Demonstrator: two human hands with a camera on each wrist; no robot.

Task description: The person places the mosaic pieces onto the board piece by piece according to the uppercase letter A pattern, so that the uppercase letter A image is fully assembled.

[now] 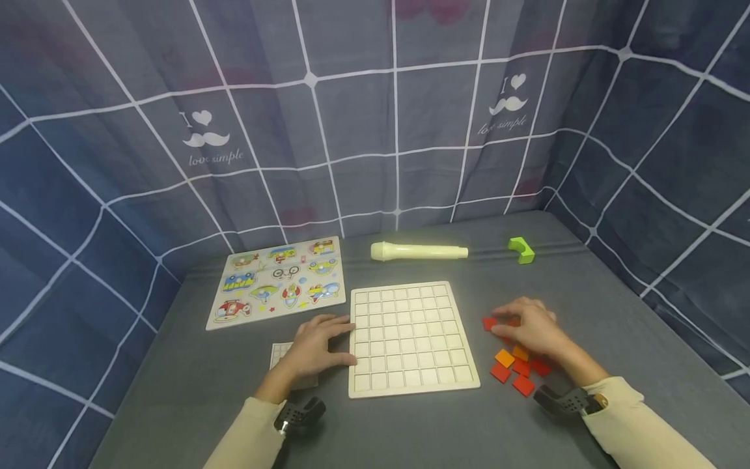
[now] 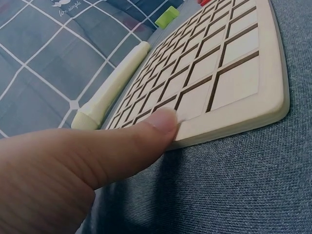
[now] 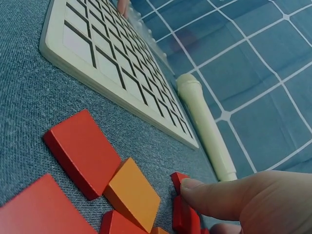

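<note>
A pale wooden grid board [image 1: 413, 339] lies in the middle of the table, its square recesses bare. My left hand [image 1: 313, 348] rests at its left edge, fingers and thumb spread; in the left wrist view the thumb [image 2: 141, 139] touches the rim. My right hand [image 1: 530, 326] is over loose red and orange square tiles to the right of the board. In the right wrist view its thumb tip meets a small red tile [image 3: 179, 180]; the other fingers are mostly hidden. Nearer me lie an orange tile [image 1: 504, 357] and a red tile [image 1: 523, 385].
A picture puzzle board [image 1: 281, 280] with vehicle pieces lies at the back left. A pale yellow toy microphone [image 1: 418, 252] and a green arch block [image 1: 521, 250] lie behind. A small gridded piece [image 1: 280, 352] is partly under my left hand. Checked curtains [image 1: 363, 117] enclose the table.
</note>
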